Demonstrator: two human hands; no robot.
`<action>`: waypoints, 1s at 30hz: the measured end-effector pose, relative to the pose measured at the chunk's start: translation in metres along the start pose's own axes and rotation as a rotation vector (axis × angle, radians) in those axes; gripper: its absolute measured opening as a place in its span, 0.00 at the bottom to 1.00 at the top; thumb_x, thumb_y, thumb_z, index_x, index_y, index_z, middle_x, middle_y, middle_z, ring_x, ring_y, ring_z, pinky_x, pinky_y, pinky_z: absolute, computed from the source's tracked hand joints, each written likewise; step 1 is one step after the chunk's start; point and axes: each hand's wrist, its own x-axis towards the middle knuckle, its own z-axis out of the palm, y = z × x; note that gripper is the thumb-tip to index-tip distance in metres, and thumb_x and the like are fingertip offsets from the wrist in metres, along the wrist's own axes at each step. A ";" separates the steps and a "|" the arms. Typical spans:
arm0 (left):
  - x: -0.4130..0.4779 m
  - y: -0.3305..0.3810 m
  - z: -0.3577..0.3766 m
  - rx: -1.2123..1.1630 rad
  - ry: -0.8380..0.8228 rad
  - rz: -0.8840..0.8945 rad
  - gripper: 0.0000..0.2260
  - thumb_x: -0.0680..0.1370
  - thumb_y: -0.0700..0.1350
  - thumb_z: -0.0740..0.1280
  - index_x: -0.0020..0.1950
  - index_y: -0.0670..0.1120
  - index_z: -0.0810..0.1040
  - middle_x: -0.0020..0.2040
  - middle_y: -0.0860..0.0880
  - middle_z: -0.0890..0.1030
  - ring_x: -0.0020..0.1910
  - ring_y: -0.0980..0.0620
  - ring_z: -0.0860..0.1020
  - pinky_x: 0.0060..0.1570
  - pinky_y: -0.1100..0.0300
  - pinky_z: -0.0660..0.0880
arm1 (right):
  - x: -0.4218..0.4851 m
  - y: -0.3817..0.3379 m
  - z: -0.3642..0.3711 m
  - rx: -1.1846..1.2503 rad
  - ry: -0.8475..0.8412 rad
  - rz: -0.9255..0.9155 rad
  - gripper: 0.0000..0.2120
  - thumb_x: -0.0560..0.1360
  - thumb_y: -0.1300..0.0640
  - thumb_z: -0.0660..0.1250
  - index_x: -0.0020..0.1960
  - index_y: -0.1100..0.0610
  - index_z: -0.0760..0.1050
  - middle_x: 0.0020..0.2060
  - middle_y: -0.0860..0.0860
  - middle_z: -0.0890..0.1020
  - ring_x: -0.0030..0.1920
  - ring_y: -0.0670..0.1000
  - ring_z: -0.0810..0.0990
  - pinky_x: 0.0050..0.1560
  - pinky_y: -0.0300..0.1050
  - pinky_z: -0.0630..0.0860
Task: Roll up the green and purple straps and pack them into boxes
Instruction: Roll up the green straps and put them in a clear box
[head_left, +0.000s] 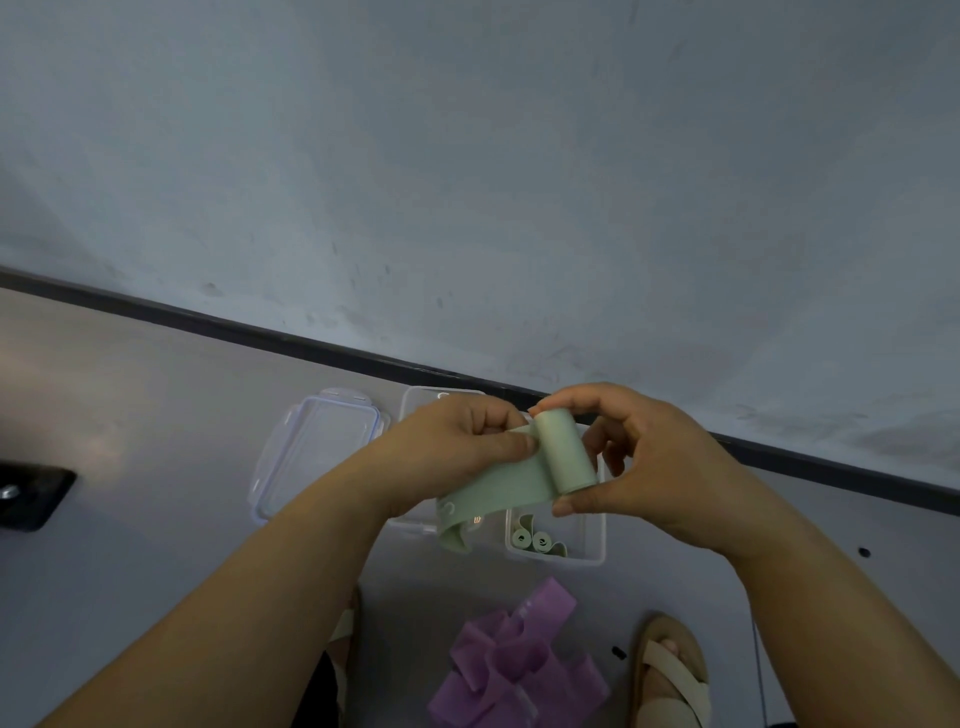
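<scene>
Strap (519, 478), green and half rolled, sits between left hand (452, 452) pinching its tail and right hand (660, 467) gripping its roll

A single wide-angle camera on the person's head looks forward and steeply down. The left hand (457, 452) and right hand (649, 467) sit close before it at mid-frame; the floor (130, 441) fills the lower half, the wall (467, 182) the upper half.
</scene>
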 end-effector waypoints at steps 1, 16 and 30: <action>0.000 0.000 0.001 0.001 0.003 -0.007 0.06 0.76 0.46 0.67 0.40 0.49 0.80 0.32 0.55 0.78 0.33 0.57 0.75 0.38 0.60 0.71 | 0.000 0.000 0.000 -0.014 -0.001 -0.002 0.30 0.58 0.59 0.80 0.53 0.39 0.73 0.37 0.29 0.75 0.35 0.37 0.73 0.35 0.31 0.70; -0.002 0.006 0.003 -0.115 0.026 -0.072 0.07 0.67 0.55 0.72 0.38 0.52 0.83 0.32 0.55 0.81 0.33 0.57 0.77 0.36 0.64 0.72 | 0.004 0.005 0.007 -0.123 -0.005 -0.074 0.28 0.60 0.54 0.79 0.54 0.38 0.69 0.49 0.37 0.72 0.44 0.40 0.73 0.40 0.30 0.71; -0.001 -0.001 -0.004 -0.457 -0.185 0.015 0.18 0.56 0.57 0.79 0.37 0.48 0.84 0.35 0.50 0.83 0.33 0.56 0.80 0.33 0.65 0.75 | 0.001 -0.001 0.009 0.254 -0.044 -0.021 0.33 0.53 0.46 0.78 0.57 0.37 0.73 0.52 0.53 0.80 0.49 0.60 0.77 0.50 0.59 0.77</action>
